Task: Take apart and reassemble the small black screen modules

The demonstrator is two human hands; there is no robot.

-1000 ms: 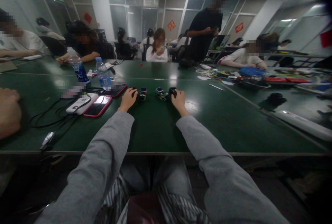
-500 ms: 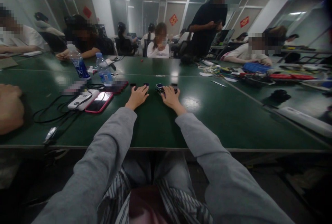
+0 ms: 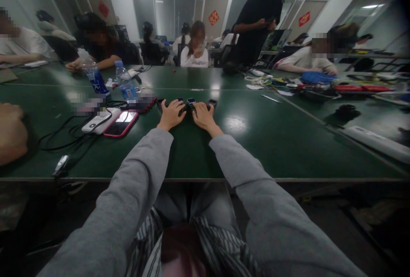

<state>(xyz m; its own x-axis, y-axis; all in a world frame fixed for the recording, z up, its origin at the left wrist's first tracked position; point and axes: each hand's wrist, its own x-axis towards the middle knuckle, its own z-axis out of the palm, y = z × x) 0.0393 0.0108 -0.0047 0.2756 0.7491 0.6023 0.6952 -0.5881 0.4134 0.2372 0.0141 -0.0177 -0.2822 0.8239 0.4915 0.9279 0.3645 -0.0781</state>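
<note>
Both my arms, in grey sleeves, reach out over a dark green table (image 3: 288, 140). My left hand (image 3: 171, 114) and my right hand (image 3: 203, 116) lie side by side, almost touching, with their fingers curled over small circuit modules with blue tops (image 3: 191, 101). Each hand seems to grip one module. Small black blocks sit just outside the hands, one at the left (image 3: 160, 102) and one at the right (image 3: 212, 103). What lies under the palms is hidden.
A red-cased phone (image 3: 121, 123), a white power bank (image 3: 98, 123) and black cables (image 3: 64, 134) lie to the left, with two water bottles (image 3: 93, 78) behind. Another person's hand (image 3: 11, 134) rests at far left. Wires and tools (image 3: 314, 86) clutter the right. Several people sit beyond.
My hands left the outer black blocks and came inward onto the blue-topped modules, which now sit close together. The camera has tilted down a little.
</note>
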